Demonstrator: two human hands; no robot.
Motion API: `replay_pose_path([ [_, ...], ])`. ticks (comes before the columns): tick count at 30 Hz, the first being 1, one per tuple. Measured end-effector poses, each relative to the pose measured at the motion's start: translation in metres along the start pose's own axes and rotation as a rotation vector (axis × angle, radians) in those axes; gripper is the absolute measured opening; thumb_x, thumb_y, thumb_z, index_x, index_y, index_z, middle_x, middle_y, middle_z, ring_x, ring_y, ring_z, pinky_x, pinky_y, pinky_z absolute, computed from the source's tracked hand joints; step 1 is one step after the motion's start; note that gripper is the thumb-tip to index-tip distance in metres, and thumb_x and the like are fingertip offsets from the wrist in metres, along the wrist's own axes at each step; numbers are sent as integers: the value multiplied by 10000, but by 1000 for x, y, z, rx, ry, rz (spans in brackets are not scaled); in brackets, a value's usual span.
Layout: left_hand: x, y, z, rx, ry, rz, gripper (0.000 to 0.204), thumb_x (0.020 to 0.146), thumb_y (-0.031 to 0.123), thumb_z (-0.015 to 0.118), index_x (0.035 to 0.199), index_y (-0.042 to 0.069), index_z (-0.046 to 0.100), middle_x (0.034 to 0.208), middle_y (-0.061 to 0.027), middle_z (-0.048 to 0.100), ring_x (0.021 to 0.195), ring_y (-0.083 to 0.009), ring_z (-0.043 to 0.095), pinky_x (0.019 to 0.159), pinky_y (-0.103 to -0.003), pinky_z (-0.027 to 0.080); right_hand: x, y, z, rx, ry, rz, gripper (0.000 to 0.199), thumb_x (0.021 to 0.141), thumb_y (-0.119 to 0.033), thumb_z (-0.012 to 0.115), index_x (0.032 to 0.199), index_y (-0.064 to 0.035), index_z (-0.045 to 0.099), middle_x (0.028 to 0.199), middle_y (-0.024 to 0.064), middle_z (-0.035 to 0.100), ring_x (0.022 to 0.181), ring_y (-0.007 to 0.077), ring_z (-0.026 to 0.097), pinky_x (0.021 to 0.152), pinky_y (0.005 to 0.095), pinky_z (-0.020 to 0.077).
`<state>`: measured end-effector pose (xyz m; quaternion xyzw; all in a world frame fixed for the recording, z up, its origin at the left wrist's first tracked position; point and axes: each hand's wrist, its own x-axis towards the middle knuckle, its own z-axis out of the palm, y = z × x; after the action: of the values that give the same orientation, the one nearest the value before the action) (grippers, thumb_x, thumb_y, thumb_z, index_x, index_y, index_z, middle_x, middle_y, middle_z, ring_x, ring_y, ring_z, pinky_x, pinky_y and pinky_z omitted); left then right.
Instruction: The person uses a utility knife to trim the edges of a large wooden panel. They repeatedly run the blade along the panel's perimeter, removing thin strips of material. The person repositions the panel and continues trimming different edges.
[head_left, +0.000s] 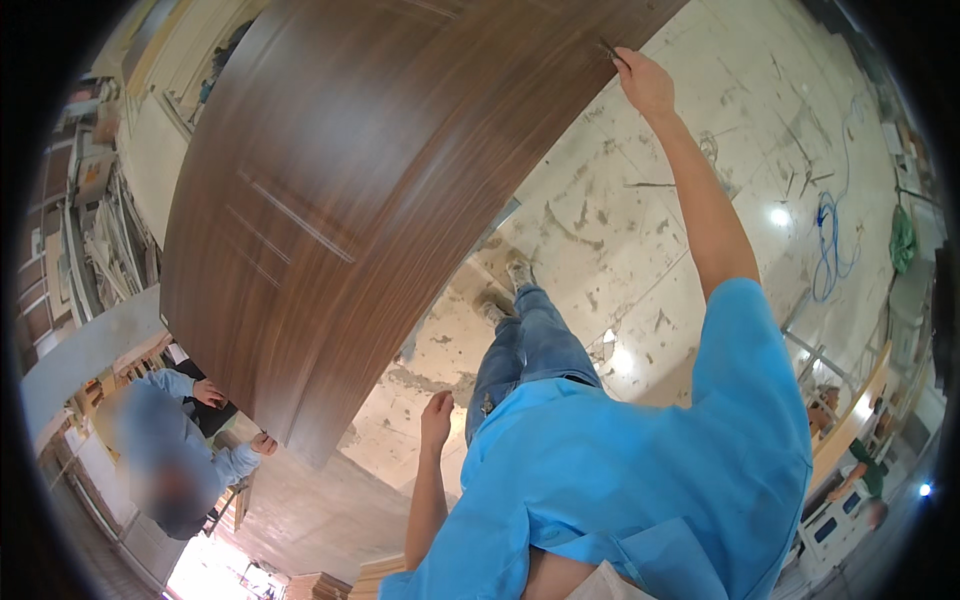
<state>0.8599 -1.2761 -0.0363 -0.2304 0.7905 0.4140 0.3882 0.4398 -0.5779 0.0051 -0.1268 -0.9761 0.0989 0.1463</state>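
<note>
A large dark-brown wood-grain panel (330, 190) spans the upper left, with pale lines on its glossy face. Near its far right edge, my right hand (648, 85) is closed around a thin dark pen-like tool (610, 50), whose tip is over the panel; its exact kind is too small to tell. My left hand (436, 420) hangs low beside my leg, apart from the panel, with fingers curled. Whatever it may hold is hidden.
Another person (170, 450) stands at the panel's near left corner, a hand at its edge. Blue cable (828, 245) lies on the stained pale floor (590, 220) at right. Stacked boards (115, 250) line the left. More people are at the far right.
</note>
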Motion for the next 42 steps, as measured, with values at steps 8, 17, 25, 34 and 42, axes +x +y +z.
replay_pose_path([
  [8, -20, -58, -12, -60, -12, -179, 446, 1091, 351, 651, 1338, -9, 740, 1162, -155, 799, 1082, -243, 757, 950, -383, 584, -167, -143, 27, 185, -75, -246, 316, 1107, -239, 576, 1388, -143, 685, 1119, 94, 761, 989, 319, 727, 813, 450, 622],
  [17, 7, 16, -55, -116, -25, 123, 436, 1109, 323, 652, 1394, -2, 707, 1248, -177, 786, 1148, -255, 736, 1021, -371, 557, -128, -170, 4, 138, 77, -68, 202, 1062, -184, 588, 1208, -107, 705, 1065, 129, 741, 1006, 369, 715, 778, 516, 595],
  [25, -5, -98, -115, -12, 37, 91, 442, 1096, 369, 645, 1326, 5, 746, 1130, -160, 801, 1056, -233, 746, 944, -363, 569, -299, -335, 40, 220, 26, -279, 354, 1022, -190, 681, 1370, -135, 716, 958, 56, 730, 875, 271, 728, 642, 434, 597],
  [34, -46, -255, -175, -61, 34, -155, 378, 1025, 296, 640, 1209, 2, 789, 1016, -126, 797, 891, -214, 743, 831, -358, 585, -194, -286, 0, 37, -10, -20, 278, 1062, -216, 592, 1273, -85, 717, 1043, 135, 756, 974, 350, 738, 762, 521, 605],
  [42, -28, -198, -163, -152, -17, -93, 443, 1092, 372, 662, 1376, 36, 719, 1193, -107, 782, 1038, -202, 743, 885, -338, 553, -375, -439, 26, 238, -234, -371, 442, 987, -114, 647, 1426, -134, 693, 992, 96, 712, 889, 296, 721, 732, 443, 618],
])
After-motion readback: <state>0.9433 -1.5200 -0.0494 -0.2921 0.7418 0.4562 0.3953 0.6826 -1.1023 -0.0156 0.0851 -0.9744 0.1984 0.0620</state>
